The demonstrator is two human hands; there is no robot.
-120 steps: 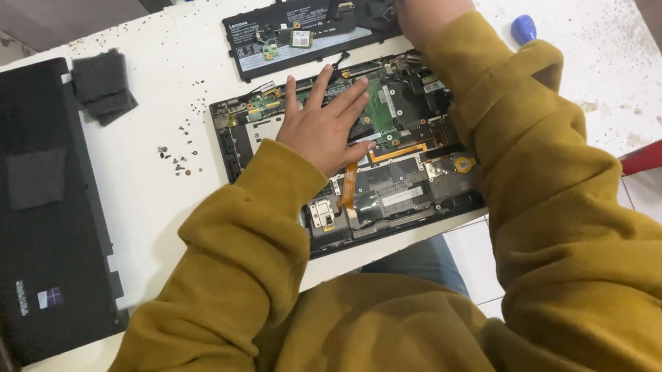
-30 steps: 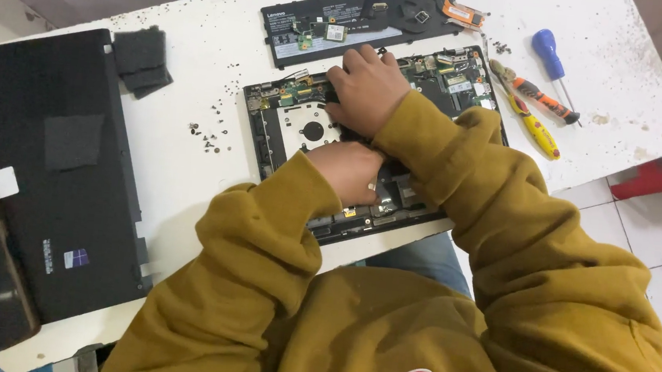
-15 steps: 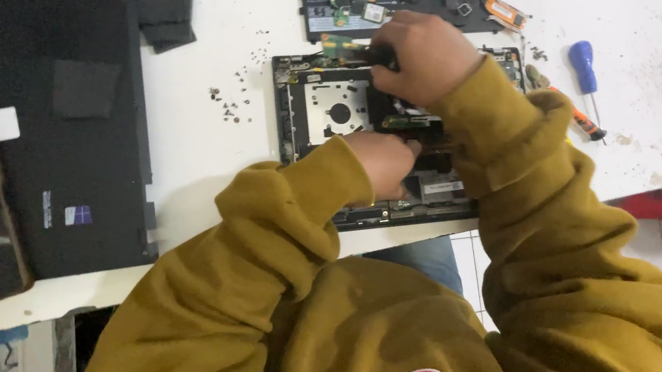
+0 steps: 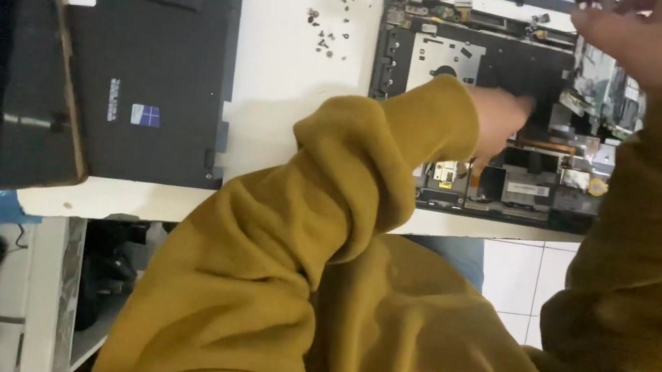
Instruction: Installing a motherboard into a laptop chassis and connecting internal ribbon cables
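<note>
Laptop chassis (image 4: pixel 472 62) lay opened on the counter (image 4: pixel 292 85); my left hand (image 4: pixel 499 117) pressed inside it, right hand (image 4: pixel 644 42) lifting the circuit board (image 4: pixel 603 87), both grips unclear

A strip of bare white bench (image 4: pixel 278 68) lies open between the black laptop cover (image 4: pixel 156 72) and the opened laptop chassis (image 4: pixel 472 62). Loose screws (image 4: pixel 329 32) dot its far end.

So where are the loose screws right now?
In the head view, the loose screws lie scattered on the white table, top centre, between the black cover panel on the left and the opened laptop on the right.
</note>
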